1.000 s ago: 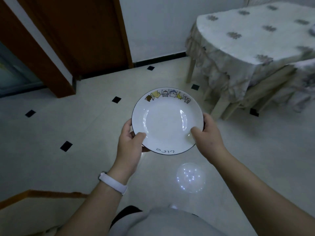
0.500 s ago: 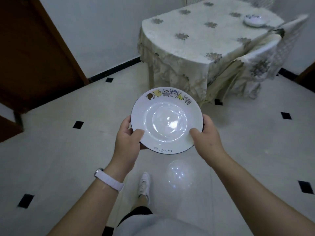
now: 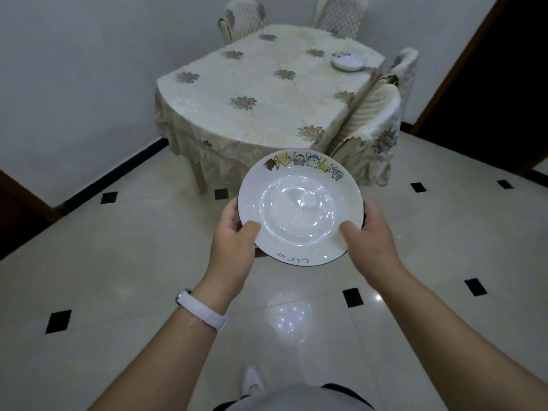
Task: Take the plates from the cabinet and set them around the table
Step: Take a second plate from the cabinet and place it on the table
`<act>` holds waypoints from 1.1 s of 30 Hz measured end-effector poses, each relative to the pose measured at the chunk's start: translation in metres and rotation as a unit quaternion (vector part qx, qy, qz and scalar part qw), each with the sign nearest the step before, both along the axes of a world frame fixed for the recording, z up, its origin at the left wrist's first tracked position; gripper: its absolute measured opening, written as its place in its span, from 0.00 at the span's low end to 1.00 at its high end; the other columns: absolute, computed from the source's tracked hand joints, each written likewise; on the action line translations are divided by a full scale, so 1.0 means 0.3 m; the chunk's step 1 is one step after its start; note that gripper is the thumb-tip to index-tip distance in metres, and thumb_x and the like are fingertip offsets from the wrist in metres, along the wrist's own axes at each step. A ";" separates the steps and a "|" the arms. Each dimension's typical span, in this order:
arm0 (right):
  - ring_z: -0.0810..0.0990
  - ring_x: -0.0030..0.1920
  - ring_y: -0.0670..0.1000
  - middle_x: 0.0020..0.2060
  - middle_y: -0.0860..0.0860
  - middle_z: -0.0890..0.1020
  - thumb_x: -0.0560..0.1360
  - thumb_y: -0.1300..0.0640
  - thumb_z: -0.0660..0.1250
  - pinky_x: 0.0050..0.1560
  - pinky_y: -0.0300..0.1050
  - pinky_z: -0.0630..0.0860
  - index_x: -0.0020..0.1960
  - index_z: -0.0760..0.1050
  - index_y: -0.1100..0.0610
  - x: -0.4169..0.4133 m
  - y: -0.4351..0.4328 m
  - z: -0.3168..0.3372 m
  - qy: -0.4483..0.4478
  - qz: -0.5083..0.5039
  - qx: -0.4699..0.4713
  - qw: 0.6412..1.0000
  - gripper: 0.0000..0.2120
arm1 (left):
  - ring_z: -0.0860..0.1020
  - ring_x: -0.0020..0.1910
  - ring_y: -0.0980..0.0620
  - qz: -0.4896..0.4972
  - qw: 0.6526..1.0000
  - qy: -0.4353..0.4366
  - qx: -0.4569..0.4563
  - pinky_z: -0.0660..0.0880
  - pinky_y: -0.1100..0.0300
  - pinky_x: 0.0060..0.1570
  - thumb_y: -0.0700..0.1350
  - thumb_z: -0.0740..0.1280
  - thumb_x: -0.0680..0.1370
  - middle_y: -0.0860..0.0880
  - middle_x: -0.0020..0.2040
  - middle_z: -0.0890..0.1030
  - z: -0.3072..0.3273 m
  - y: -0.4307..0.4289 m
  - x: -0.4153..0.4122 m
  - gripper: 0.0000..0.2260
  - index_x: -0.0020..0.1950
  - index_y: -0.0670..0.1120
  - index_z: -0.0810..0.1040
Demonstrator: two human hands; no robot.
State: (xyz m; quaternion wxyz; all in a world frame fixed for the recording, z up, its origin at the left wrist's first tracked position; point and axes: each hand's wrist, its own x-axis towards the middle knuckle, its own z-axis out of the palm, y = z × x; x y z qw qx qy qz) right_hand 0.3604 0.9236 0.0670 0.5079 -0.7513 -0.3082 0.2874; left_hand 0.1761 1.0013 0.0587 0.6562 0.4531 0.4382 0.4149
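A white plate (image 3: 299,203) with small cartoon figures along its far rim is held level in front of me above the tiled floor. My left hand (image 3: 234,247) grips its left rim, thumb on top. My right hand (image 3: 370,241) grips the right rim the same way. Ahead stands the table (image 3: 261,93) under a cream flowered cloth. Another white plate (image 3: 348,61) lies on the table near its far right edge.
Cloth-covered chairs stand round the table: one at the near right (image 3: 373,134), one further right (image 3: 407,69) and two behind (image 3: 243,17). A dark doorway (image 3: 489,84) opens at the right. The glossy tiled floor (image 3: 148,262) lies between me and the table.
The view has swung to the right and closer, so the table now sits straight ahead. The plate stays held in both hands the same way.
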 end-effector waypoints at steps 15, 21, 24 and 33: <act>0.80 0.46 0.47 0.47 0.44 0.80 0.71 0.64 0.60 0.42 0.44 0.76 0.51 0.72 0.42 0.338 0.022 -0.069 0.038 -0.140 -0.002 0.989 0.18 | 0.82 0.52 0.46 -0.150 0.988 0.026 -0.021 0.80 0.52 0.38 0.32 0.59 0.77 0.53 0.57 0.82 -0.062 0.184 0.417 0.22 0.63 0.55 0.75; 0.80 0.46 0.46 0.48 0.44 0.80 0.72 0.65 0.61 0.41 0.42 0.75 0.58 0.72 0.47 0.607 0.064 -0.128 0.067 -0.136 0.014 0.988 0.19 | 0.83 0.47 0.50 -0.139 0.989 0.048 -0.010 0.80 0.50 0.38 0.32 0.59 0.77 0.58 0.50 0.83 -0.068 0.228 0.695 0.21 0.61 0.56 0.75; 0.80 0.46 0.46 0.48 0.44 0.80 0.72 0.65 0.61 0.41 0.41 0.75 0.57 0.72 0.46 0.807 0.083 -0.122 0.074 -0.130 0.021 0.989 0.19 | 0.83 0.46 0.50 -0.129 0.990 0.055 -0.008 0.81 0.50 0.37 0.32 0.59 0.77 0.57 0.51 0.83 -0.062 0.239 0.899 0.22 0.63 0.55 0.75; 0.78 0.43 0.36 0.45 0.37 0.79 0.73 0.66 0.61 0.36 0.30 0.72 0.56 0.70 0.44 1.374 0.038 -0.060 0.051 -0.148 0.028 0.987 0.20 | 0.82 0.48 0.44 -0.147 0.987 0.065 0.000 0.78 0.54 0.33 0.31 0.59 0.77 0.52 0.53 0.83 -0.007 0.201 1.487 0.22 0.60 0.56 0.76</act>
